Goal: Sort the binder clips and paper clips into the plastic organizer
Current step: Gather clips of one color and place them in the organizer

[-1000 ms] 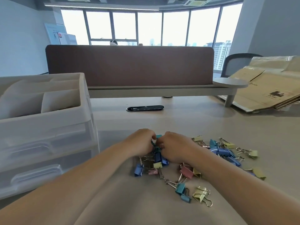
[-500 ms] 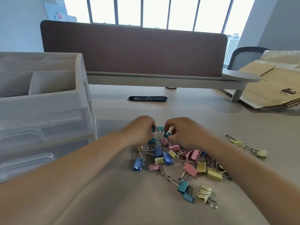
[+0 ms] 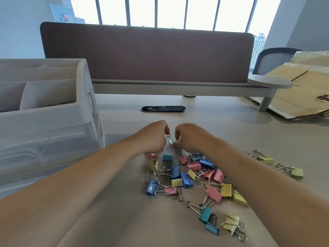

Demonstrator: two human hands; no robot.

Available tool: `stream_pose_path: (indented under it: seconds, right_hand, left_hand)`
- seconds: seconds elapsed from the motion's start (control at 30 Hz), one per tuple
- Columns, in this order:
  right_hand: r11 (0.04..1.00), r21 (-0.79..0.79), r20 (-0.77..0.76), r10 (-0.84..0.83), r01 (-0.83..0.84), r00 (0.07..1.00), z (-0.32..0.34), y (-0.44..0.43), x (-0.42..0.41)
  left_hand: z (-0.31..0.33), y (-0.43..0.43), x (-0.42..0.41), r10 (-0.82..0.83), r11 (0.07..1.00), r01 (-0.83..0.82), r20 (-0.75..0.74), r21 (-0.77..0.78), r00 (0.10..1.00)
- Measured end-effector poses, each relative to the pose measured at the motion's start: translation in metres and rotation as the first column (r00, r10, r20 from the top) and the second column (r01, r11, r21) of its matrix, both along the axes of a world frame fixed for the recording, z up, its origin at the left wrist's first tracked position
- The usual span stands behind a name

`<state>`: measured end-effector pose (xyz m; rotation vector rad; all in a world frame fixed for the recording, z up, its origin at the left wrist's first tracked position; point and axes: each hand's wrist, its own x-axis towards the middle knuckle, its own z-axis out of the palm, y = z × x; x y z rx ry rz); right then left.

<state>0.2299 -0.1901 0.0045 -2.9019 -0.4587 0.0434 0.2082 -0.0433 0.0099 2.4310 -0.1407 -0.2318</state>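
Observation:
A pile of binder clips (image 3: 188,175) in blue, pink, yellow and teal lies on the desk in front of me. My left hand (image 3: 154,138) hovers over the pile's far edge with curled fingers; a wire clip handle (image 3: 167,136) shows at its fingertips and a pink clip (image 3: 151,155) lies under its heel. My right hand (image 3: 190,137) pinches a small blue-silver clip (image 3: 171,142) beside it. The white plastic organizer (image 3: 44,114) stands at the left, with open top compartments and drawers below. Two yellow clips (image 3: 284,166) lie apart to the right.
A brown desk divider (image 3: 147,54) with a grey shelf runs across the back. A black oval cable port (image 3: 162,109) sits in the desk beyond my hands. Flattened cardboard (image 3: 302,90) is stacked at the far right, with a chair back (image 3: 274,57) behind it.
The view has tilted down. My hands have drawn slightly apart at the pile's far edge, and the right one now pinches a small clip lifted off the heap.

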Motion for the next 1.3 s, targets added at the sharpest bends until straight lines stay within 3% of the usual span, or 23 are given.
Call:
stream_pose_path:
  seconds: [0.13,0.37,0.57,0.7,1.17,1.3]
  right_hand:
    - [0.998,-0.064,-0.014,-0.016,0.015,1.000,-0.009,0.004,0.003]
    - [0.997,0.045,-0.046,-0.061,0.063,0.997,-0.002,-0.001,0.008]
    - [0.993,0.112,0.079,0.022,-0.030,0.997,-0.005,-0.001,0.014]
    - [0.991,-0.026,0.020,0.135,-0.134,0.991,-0.008,0.006,0.019]
    - [0.990,-0.038,0.016,0.138,-0.137,0.990,-0.011,-0.004,0.015]
    - [0.990,0.098,0.038,0.095,-0.098,0.995,-0.010,-0.014,0.013]
  left_hand:
    - [-0.003,0.000,0.001,-0.080,0.989,0.073,0.050,0.126,0.996]
    - [0.003,0.001,-0.004,-0.196,0.919,0.154,0.080,0.364,0.977]
    - [-0.002,0.003,-0.004,-0.215,0.907,0.179,0.054,0.380,0.975]
    - [-0.005,0.002,-0.006,-0.262,0.879,0.209,0.068,0.430,0.963]
    - [-0.009,-0.006,-0.009,-0.334,0.844,0.222,0.156,0.489,0.929]
    - [-0.007,-0.007,-0.012,-0.335,0.863,0.219,0.192,0.455,0.922]
